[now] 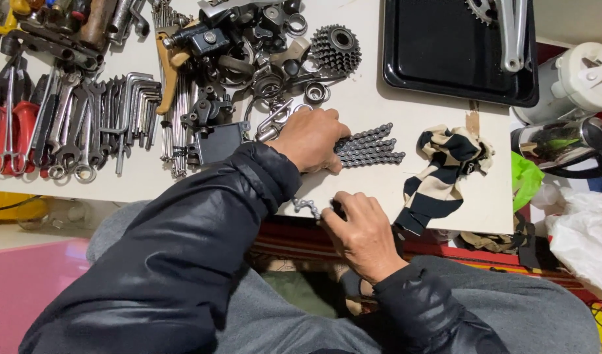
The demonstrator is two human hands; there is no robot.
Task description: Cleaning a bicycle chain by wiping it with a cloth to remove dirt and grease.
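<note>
Resting on one folded chain [370, 147] near the bench's [393, 105] front edge, left hand [311, 139] has fingers curled over it. Right hand [361, 231] pinches chain's loose end at the edge. Nearby: 1 striped rag [445, 172], 1 black tray [439, 49], 1 cog cluster [335, 47].

A low white table [380, 105] carries wrenches and hex keys [98, 118] at its left edge, a heap of bicycle parts [248, 59] mid-back, a black tray [445, 52] at the far right corner, a folded chain [370, 147] centrally, and what looks like a striped rag [445, 167] near the right edge.
</note>
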